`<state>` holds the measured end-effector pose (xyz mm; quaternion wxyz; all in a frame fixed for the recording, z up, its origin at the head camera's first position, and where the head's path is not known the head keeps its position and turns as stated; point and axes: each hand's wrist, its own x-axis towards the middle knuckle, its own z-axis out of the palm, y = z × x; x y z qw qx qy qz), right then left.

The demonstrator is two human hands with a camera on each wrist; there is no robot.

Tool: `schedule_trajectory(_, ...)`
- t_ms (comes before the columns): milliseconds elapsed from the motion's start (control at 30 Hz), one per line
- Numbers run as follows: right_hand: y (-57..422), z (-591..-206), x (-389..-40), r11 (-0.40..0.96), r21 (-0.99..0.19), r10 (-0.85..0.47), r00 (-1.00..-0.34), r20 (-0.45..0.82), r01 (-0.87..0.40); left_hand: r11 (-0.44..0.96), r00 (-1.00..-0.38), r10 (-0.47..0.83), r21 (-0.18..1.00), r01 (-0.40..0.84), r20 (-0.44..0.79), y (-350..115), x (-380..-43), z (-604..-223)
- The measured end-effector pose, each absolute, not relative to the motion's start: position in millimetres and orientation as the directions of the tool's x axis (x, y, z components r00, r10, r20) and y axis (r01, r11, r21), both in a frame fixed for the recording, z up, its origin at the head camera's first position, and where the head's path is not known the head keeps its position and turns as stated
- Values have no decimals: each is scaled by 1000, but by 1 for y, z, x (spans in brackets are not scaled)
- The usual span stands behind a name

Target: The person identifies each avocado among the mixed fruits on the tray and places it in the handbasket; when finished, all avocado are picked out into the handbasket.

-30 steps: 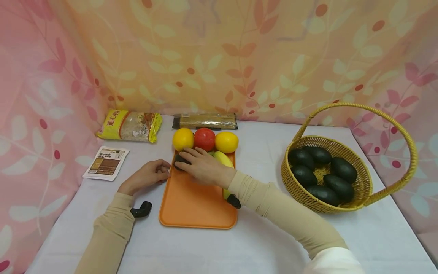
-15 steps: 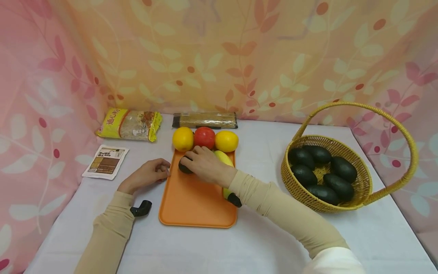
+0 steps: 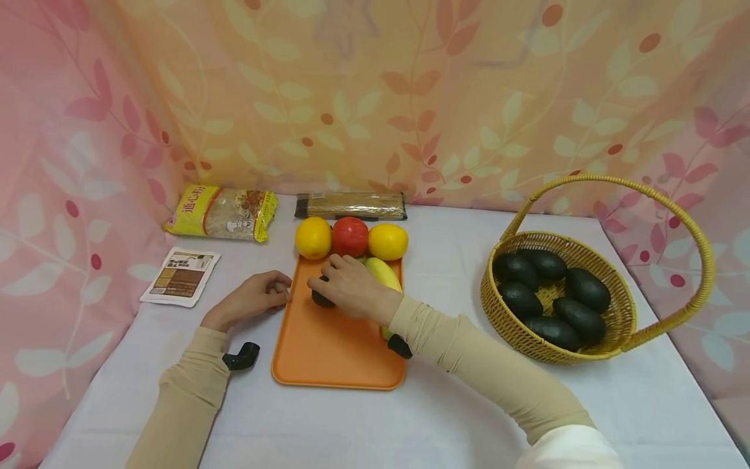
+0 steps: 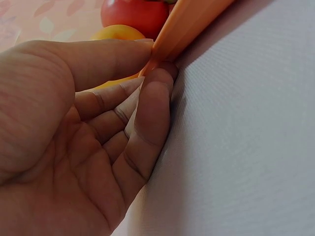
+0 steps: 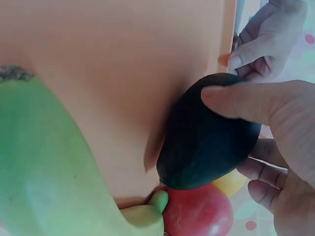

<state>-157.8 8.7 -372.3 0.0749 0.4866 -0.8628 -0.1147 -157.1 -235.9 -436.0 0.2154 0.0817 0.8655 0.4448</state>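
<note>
My right hand (image 3: 357,286) holds a dark avocado (image 3: 322,294) over the upper left part of the orange tray (image 3: 334,358). In the right wrist view, the thumb lies across the avocado (image 5: 209,135) and the other fingers are partly hidden behind it. My left hand (image 3: 252,299) is at the tray's left edge. Up close in the left wrist view, its thumb and index finger pinch the tray rim (image 4: 179,29). A yellow-green banana (image 3: 383,273) lies along the tray's right side, partly under my right hand and wrist.
A red round fruit (image 3: 350,237) sits between two yellow fruits (image 3: 313,238) at the tray's far end. Right of the tray stands a wicker basket (image 3: 492,312) with a tall handle and several avocados. Packaged noodles (image 3: 351,205), a yellow bag (image 3: 225,213) and a white packet (image 3: 181,277) lie behind and left.
My right hand has gripped the avocado and shifted it slightly right and toward me, off the tray's left edge. The left hand has stayed at the rim.
</note>
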Motion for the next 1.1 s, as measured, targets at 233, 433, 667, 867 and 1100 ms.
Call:
schedule_trajectory(233,11,-372,-158,494,219,-862,-506,-2,-842,584,-893,336,810,-52,-299,-237,-155,-439)
schedule_trajectory(433,26,-360,-160,524,103,-850,-514,112,-845,592,-894,337,805,-41,-293,-236,-155,-440)
schedule_trajectory(667,69,-325,-163,531,61,-812,-487,323,-845,590,-893,345,806,-33,-290,-236,-156,-439)
schedule_trajectory(867,127,-302,-165,575,40,-749,-507,426,-817,592,-900,355,806,6,-254,-239,-158,-439)
schedule_trajectory(1100,206,-289,-159,657,47,-681,-565,467,-753,595,-899,353,804,3,-259,-240,-157,-440)
